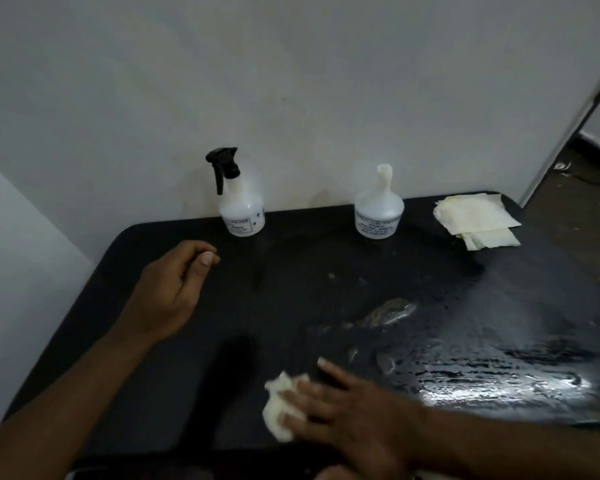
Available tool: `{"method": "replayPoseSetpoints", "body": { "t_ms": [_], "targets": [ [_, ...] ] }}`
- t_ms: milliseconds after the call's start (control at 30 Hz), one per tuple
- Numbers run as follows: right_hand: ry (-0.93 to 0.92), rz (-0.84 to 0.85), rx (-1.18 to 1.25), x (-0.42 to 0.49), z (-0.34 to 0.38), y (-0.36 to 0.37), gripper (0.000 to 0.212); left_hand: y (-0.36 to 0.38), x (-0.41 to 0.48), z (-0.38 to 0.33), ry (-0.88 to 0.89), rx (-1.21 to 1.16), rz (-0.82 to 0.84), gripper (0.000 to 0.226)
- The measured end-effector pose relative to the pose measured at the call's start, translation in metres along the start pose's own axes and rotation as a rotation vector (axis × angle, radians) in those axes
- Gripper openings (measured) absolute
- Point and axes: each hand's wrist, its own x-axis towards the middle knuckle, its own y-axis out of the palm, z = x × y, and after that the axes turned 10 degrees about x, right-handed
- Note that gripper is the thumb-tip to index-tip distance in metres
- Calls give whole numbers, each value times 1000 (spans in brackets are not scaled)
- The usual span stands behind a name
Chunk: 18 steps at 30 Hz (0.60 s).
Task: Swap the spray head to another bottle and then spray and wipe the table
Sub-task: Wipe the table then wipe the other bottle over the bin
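A white bottle [244, 209] with the black spray head [224, 166] on it stands at the back of the black table [146, 244], left of centre. A second white bottle [379, 207] with a bare neck stands to its right. My right hand [347, 410] lies flat near the front edge, pressing a crumpled pale cloth [278, 408] onto the tabletop. My left hand [174, 289] hovers over the left part of the table, fingers loosely curled with nothing in them. A wet, shiny patch [482, 368] covers the right side of the table.
A stack of pale folded cloths [475, 220] lies at the back right corner. A white wall rises directly behind the table. To the far right a door frame [568, 133] and dark floor [575, 202] are visible.
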Motion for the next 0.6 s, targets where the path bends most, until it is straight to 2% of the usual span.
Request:
{"method": "replayPoseSetpoints", "body": {
  "t_ms": [100,167,233,300,367,433,500,533,600],
  "targets": [
    [270,-69,85,-18,-67,-22,80,10,3,-12,12,-9,45,26],
    [465,-52,124,-37,-114,-38,102,11,5,-17,9,-16,76,23],
    [621,-10,174,-64,-144,-39,121,15,11,-23,7,-9,94,26],
    [697,-39,194,-84,-160,-42,125,24,24,-29,-6,-8,95,33],
    [708,-103,194,-97,-167,-38,108,42,42,-39,-16,-3,104,30],
    [667,-230,189,-103,-170,-31,67,65,64,-54,-23,3,127,21],
    [653,-381,203,-107,-172,-32,32,93,88,-72,-53,0,161,21],
    [666,-406,211,-109,-172,-37,25,107,99,-82,-76,6,178,27],
    [705,-350,203,-114,-177,-41,24,137,122,-101,-140,21,208,41]
  ]
}}
